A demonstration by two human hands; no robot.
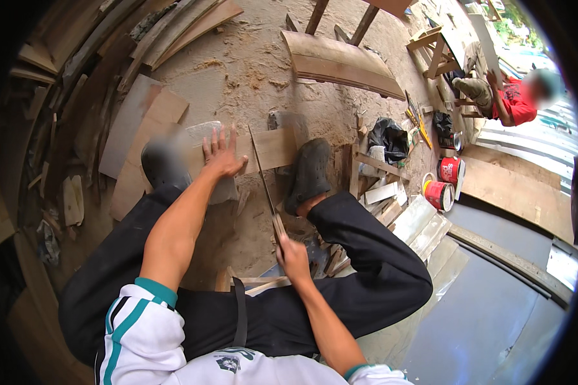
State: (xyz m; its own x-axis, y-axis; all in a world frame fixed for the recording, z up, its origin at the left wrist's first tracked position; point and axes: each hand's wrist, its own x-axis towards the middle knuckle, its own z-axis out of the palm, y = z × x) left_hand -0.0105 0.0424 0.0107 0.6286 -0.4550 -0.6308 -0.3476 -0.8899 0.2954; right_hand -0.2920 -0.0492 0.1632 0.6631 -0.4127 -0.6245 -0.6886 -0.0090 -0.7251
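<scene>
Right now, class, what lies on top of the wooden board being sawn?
On the wooden board rest the left hand, spread flat, the right shoe and the saw blade, gripped by the right hand. The ground beneath is covered.

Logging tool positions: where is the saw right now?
Head view, centre: the saw runs from the right hand up across the board, between the left hand and right shoe.

White-teal top, blk trousers, 2 blk clogs (pixel 307 173).

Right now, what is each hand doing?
Left hand: open, flat on the wooden board.
Right hand: closed on the handsaw handle.
</scene>
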